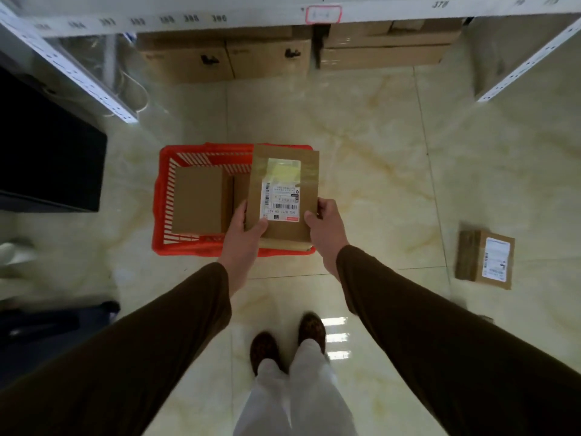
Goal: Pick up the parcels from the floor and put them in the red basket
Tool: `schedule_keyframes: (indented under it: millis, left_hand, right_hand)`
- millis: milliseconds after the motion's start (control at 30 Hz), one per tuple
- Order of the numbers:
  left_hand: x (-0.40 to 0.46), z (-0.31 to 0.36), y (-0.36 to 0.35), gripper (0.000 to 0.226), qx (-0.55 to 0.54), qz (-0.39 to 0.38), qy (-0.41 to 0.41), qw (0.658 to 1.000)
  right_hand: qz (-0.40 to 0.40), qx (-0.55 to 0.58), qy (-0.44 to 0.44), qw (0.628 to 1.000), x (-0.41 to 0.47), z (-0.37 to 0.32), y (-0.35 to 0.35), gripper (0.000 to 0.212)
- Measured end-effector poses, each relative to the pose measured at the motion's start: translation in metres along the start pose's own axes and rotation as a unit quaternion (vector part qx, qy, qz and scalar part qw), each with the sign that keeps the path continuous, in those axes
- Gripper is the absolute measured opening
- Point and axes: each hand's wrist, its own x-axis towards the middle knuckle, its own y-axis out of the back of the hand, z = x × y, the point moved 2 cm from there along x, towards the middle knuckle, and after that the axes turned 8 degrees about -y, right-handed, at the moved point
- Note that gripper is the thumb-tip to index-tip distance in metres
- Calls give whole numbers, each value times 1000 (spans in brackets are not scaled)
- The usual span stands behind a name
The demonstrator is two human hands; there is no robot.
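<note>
A flat brown cardboard parcel [284, 171] with a white shipping label is held above the right half of the red basket [162, 196]. My left hand [243, 234] grips its lower left corner and my right hand [327, 229] grips its lower right edge. Inside the basket lies a plain brown parcel [198, 199], with another partly hidden behind the held one. A further labelled parcel [485, 259] lies on the floor to the right.
Large cardboard boxes [226, 58] sit under a white metal shelf [188, 18] at the back. A dark cabinet [47, 146] stands at the left. My feet [286, 341] are on glossy cream tiles below the basket.
</note>
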Motion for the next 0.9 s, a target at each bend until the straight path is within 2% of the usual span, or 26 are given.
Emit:
schedule_keyframes:
  millis: [133,233,367,433,533,767,833,900]
  left_hand:
    - [24,-7,30,57,-8,16,23,1000]
    - [40,-11,46,50,-13,14,33,999]
    - [60,-13,65,45,10,2,29,1000]
    - [69,-13,75,47,25,-18,25,999]
    - [82,-15,84,49,35,-59,36,997]
    - [116,-16,96,30,27,-118,64,991]
    - [128,-13,99,22,30,-108,63,992]
    - [142,-11,98,24,53,-102,56,992]
  right_hand:
    - [-11,-6,-24,1000,16,-2,-32,39]
    - [-22,-6,-29,999,30,-8,-47,60]
    - [-21,-105,-1,994,46,-15,-60,88]
    - [-6,-140,-3,990,52,-15,-65,95]
    - [15,-147,-12,989,59,-14,-68,85]
    - [126,-101,26,987,68,-3,-66,33]
    - [168,-66,9,983,69,7,-69,33]
    - [208,-33,-18,977,70,18,-73,38]
